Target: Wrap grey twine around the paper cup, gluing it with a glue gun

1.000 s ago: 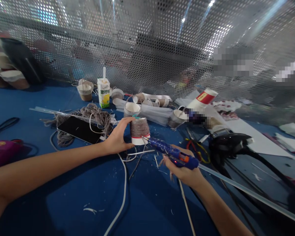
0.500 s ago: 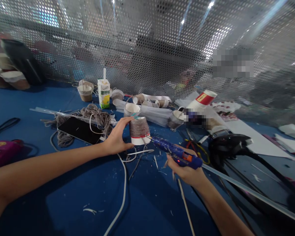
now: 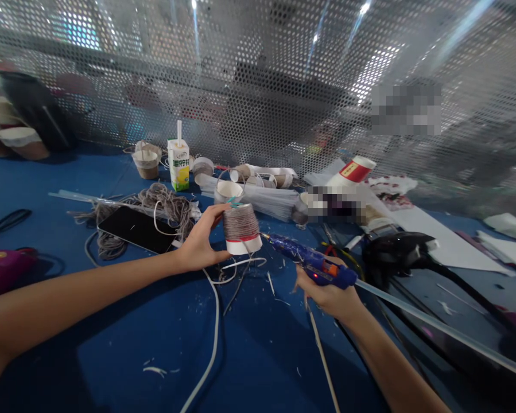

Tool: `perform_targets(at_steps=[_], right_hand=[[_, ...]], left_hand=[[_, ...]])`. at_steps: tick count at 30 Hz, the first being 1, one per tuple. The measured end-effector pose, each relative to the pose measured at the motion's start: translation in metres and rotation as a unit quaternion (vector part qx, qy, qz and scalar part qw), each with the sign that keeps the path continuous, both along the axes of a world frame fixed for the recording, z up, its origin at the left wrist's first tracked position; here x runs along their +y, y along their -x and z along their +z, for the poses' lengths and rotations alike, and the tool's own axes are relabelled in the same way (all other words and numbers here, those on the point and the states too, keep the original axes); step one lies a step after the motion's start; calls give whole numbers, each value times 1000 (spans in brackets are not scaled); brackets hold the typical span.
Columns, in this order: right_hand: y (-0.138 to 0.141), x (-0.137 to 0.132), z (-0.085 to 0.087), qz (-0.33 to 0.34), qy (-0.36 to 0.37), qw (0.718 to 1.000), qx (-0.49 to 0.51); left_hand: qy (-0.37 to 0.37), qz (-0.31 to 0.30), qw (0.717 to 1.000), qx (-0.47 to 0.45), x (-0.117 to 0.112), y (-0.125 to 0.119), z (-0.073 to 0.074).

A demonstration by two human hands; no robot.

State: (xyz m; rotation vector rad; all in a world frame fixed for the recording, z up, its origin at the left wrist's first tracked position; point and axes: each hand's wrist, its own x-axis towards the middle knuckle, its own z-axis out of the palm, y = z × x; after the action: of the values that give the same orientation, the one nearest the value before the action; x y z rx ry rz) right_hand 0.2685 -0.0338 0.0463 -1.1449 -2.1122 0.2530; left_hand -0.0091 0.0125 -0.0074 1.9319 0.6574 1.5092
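Observation:
My left hand grips an upturned paper cup wound with grey-brown twine, tilted slightly and raised just off the blue table. My right hand is closed round a blue hot glue gun with a clear glue stick trailing out of its back. The gun's nozzle points at the cup's right side, a short gap away. A white cord runs from under the cup toward me.
A black phone lies on a pile of twine. Behind stand a juice carton, several paper cups, a red-banded cup. Scissors, a black tool at right, a pink object at left, perforated metal screen behind.
The glue gun's nozzle has drawn back from the cup's lower edge to the right. My left hand has lifted and tilted the cup slightly.

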Motion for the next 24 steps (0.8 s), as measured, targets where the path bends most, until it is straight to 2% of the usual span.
perform_targets(at_steps=[4,9,16,19,24], right_hand=[[-3,4,-4,16,13,1000,1],[3,2,-4,-6,43,998,52],[3,-5,4,-4,92,989,115],[1,-5,10,-35,106,984,136],[7,0,17,-109,84,974,181]], left_hand=[[10,-11,1000,-8,-2,0,1],[19,-13,1000,-12,-3,1,0],[40,-24,998,-38,1,1,-1],[44,-30,998,-44,1,1,1],[36,-34,998,-45,0,1,2]])
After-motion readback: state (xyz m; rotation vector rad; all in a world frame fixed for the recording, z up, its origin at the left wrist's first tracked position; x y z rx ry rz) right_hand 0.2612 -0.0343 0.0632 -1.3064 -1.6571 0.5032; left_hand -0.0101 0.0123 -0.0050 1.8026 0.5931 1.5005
